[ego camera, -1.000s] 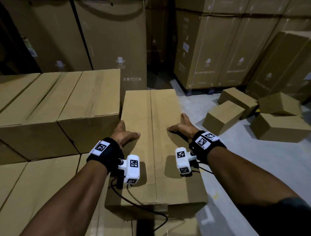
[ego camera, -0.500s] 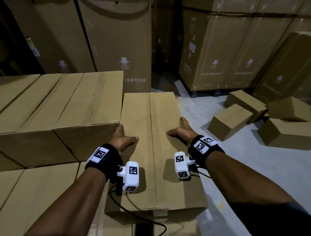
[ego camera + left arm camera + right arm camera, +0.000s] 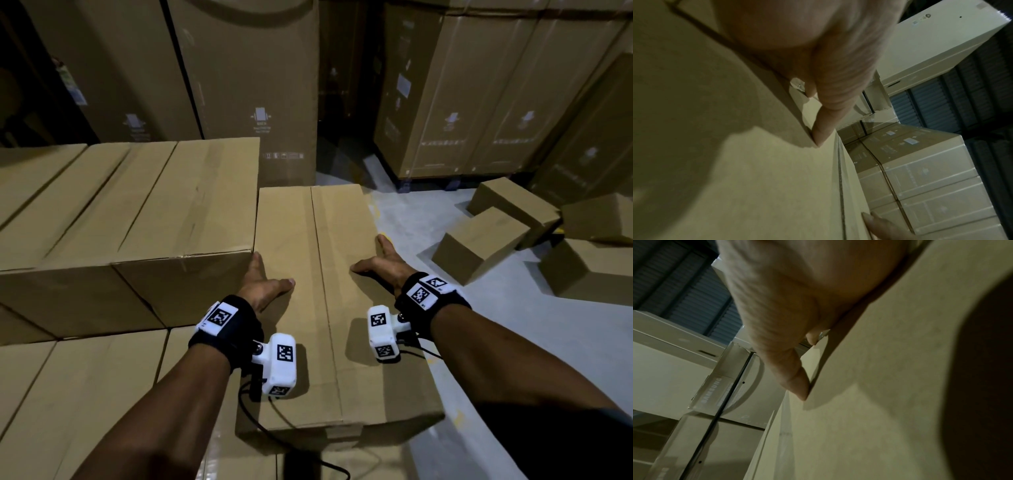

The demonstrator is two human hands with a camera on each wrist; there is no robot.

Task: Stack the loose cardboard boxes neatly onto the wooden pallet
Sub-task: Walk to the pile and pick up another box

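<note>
A long cardboard box [image 3: 318,325] with a taped middle seam lies on a lower layer of boxes [image 3: 85,377], its left side against the taller stacked boxes [image 3: 154,222]. My left hand [image 3: 267,279] is at its left edge, thumb flat on top and fingers straight down in the gap beside the stack. At the right edge my right hand [image 3: 378,262] lies the same way. The left wrist view shows the left thumb [image 3: 828,113] pressed on the box top [image 3: 756,178]. In the right wrist view the right thumb [image 3: 789,369] presses on the box top [image 3: 879,402]. No pallet shows.
Several loose boxes [image 3: 479,243] lie tumbled on the grey floor [image 3: 513,342] to the right. Tall wrapped cartons [image 3: 253,85] wall off the back, and more of them [image 3: 479,102] stand at the right rear, with a dark gap between the two groups.
Both hands stay on the long box. The box has closed the small gap to the stack on its left, and the view has tilted up a little.
</note>
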